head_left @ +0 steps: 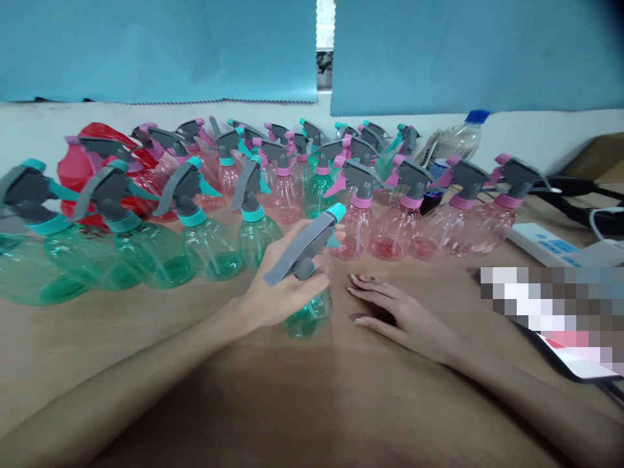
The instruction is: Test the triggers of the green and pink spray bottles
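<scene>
My left hand (283, 286) is wrapped round the neck of a green spray bottle (308, 317) with a grey trigger head and a turquoise nozzle, held just above or on the table; which of the two I cannot tell. Its nozzle points up and to the right, away from me. To the right, my right hand (394, 312) rests on the table with its fingers stretched out, holding nothing. Beyond the left hand stands a row of green spray bottles (212, 247). Past the right hand is a row of pink spray bottles (397, 234).
More spray bottles crowd the back, beside a red plastic bag (78, 162). A bottle with a blue cap (458, 140) leans by the wall. At right lie a white power strip (541, 244), black straps (575, 201) and a partly blurred phone or tablet (580, 364). Blue curtains (156, 52) hang behind.
</scene>
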A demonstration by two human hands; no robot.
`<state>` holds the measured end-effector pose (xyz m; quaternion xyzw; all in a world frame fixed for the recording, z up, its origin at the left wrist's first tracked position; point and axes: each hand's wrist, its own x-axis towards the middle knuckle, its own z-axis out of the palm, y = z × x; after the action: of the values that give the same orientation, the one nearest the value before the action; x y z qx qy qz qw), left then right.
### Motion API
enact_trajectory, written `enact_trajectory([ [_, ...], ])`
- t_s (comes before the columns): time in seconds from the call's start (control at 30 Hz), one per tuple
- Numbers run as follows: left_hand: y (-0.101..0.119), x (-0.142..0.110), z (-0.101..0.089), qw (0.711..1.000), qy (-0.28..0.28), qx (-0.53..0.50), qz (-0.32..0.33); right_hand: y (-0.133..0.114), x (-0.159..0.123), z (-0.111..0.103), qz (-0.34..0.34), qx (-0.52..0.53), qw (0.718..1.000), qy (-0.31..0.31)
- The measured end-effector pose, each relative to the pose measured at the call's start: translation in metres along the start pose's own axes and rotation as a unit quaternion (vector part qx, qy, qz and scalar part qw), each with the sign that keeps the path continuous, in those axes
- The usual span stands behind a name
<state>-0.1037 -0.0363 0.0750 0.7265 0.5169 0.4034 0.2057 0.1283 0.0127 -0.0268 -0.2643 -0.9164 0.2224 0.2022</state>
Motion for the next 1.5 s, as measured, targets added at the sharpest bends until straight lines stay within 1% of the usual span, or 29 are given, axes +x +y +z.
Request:
enact_trajectory([
  [0.23, 0.000, -0.002, 0.010, 0.995, 0.054, -0.080, -0.021, -0.006, 0.002, -0.003, 0.009, -0.017, 1.000, 0.009],
  [0.3, -0.001, -0.003, 0.012, 0.994, 0.060, -0.089, -0.024, -0.010, 0.003, -0.005, 0.017, -0.022, 1.000, 0.006],
  [0.4, -0.004, -0.004, 0.015, 0.992, 0.068, -0.106, -0.010, -0.023, 0.006, -0.010, 0.022, -0.019, 1.000, 0.011],
  [0.53, -0.005, -0.001, 0.018, 0.991, 0.049, -0.120, 0.016, -0.049, 0.015, -0.012, 0.014, 0.018, 0.999, 0.045],
  [0.67, -0.003, 0.005, 0.022, 0.995, 0.035, -0.088, 0.032, -0.071, 0.030, -0.008, 0.036, 0.039, 0.991, 0.122],
  [0.77, 0.000, 0.010, 0.021, 0.998, 0.020, -0.054, 0.029, -0.074, 0.041, -0.005, 0.038, 0.027, 0.986, 0.159],
  [0.87, 0.004, 0.008, 0.012, 1.000, 0.009, -0.022, 0.006, -0.070, 0.048, -0.006, 0.024, 0.010, 0.986, 0.164],
  [0.97, 0.002, -0.007, -0.004, 0.999, -0.001, -0.005, -0.037, -0.064, 0.057, -0.011, 0.030, -0.012, 0.987, 0.158],
  [1.07, -0.005, -0.032, -0.019, 0.997, -0.003, 0.057, -0.054, -0.057, 0.070, -0.015, 0.049, -0.061, 0.984, 0.162],
  [1.17, -0.014, -0.061, -0.029, 0.993, -0.043, 0.084, -0.073, -0.052, 0.086, -0.016, 0.066, -0.117, 0.977, 0.167],
  [1.23, -0.019, -0.077, -0.032, 0.990, -0.074, 0.081, -0.089, -0.051, 0.096, -0.016, 0.085, -0.141, 0.973, 0.163],
  [1.27, -0.020, -0.083, -0.033, 0.988, -0.081, 0.082, -0.100, -0.052, 0.101, -0.016, 0.097, -0.148, 0.971, 0.159],
  [1.33, -0.022, -0.091, -0.034, 0.983, -0.101, 0.080, -0.131, -0.054, 0.108, -0.016, 0.119, -0.153, 0.969, 0.155],
  [1.4, -0.023, -0.094, -0.034, 0.977, -0.120, 0.071, -0.161, -0.055, 0.115, -0.016, 0.132, -0.154, 0.967, 0.151],
  [1.5, -0.024, -0.093, -0.031, 0.972, -0.140, 0.040, -0.185, -0.055, 0.124, -0.017, 0.139, -0.153, 0.967, 0.149],
])
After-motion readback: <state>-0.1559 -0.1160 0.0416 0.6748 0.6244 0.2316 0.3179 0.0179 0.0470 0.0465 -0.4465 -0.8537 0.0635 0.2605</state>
